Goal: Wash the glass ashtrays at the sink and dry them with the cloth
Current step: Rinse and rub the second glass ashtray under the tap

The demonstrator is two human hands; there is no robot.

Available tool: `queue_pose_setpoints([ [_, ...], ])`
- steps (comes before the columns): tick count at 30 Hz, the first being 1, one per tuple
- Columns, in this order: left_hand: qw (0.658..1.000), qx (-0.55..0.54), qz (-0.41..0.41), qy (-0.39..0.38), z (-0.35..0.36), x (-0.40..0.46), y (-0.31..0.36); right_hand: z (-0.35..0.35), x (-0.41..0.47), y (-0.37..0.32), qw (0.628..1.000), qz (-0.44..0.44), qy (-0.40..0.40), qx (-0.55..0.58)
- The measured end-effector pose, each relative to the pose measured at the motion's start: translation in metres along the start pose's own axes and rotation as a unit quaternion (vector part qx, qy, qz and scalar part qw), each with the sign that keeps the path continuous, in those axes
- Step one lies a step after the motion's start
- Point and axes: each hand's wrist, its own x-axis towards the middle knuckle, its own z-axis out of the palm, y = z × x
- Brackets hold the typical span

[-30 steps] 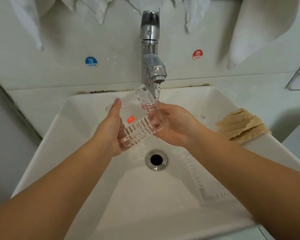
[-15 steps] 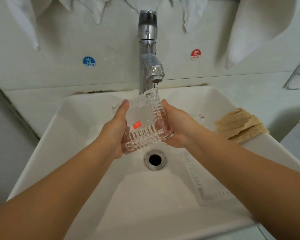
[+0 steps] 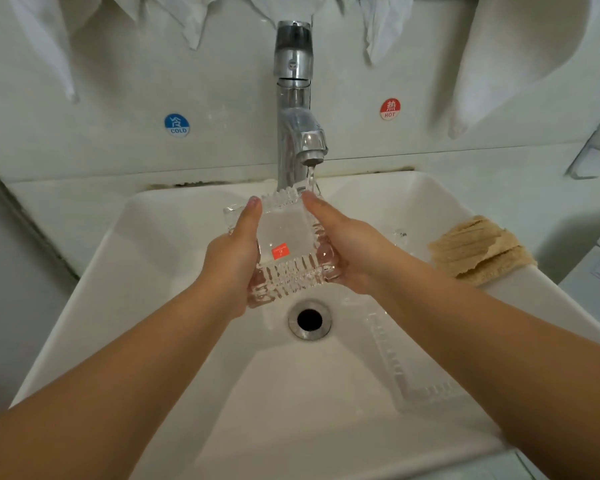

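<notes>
Water from the tap [image 3: 302, 140] is hitting the glass ashtray [image 3: 286, 244] bc left hand [image 3: 234, 256] & right hand [image 3: 352, 249] are gripping its sides, tipping it to rinse.

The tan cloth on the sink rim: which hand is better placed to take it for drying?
The right hand. The tan cloth lies on the sink rim at the right, next to that forearm. The left hand could probably keep holding the glass ashtray.

Pale tiled wall [image 3: 84, 147] carries blue cold sticker [image 3: 176, 125] and red hot sticker [image 3: 390, 109].
</notes>
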Motion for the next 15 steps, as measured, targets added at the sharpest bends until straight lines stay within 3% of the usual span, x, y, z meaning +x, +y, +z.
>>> queue_pose_setpoints([
  [4, 0.999, 0.037, 0.027, 0.011, 0.002, 0.003, -0.001, -0.006, 0.002, -0.002, 0.999, 0.027, -0.002, 0.027],
  [8, 0.995, 0.094, 0.042, 0.015, -0.002, 0.003, 0.003, -0.008, 0.002, -0.005, 0.999, 0.002, 0.023, -0.032],
  [12, 0.986, 0.156, 0.057, -0.033, -0.007, 0.006, 0.005, -0.008, 0.0, -0.013, 0.993, -0.083, -0.004, -0.081],
  [15, 0.979, 0.179, 0.071, -0.064, -0.008, 0.006, 0.004, -0.009, -0.002, -0.013, 0.997, -0.061, -0.03, -0.032],
])
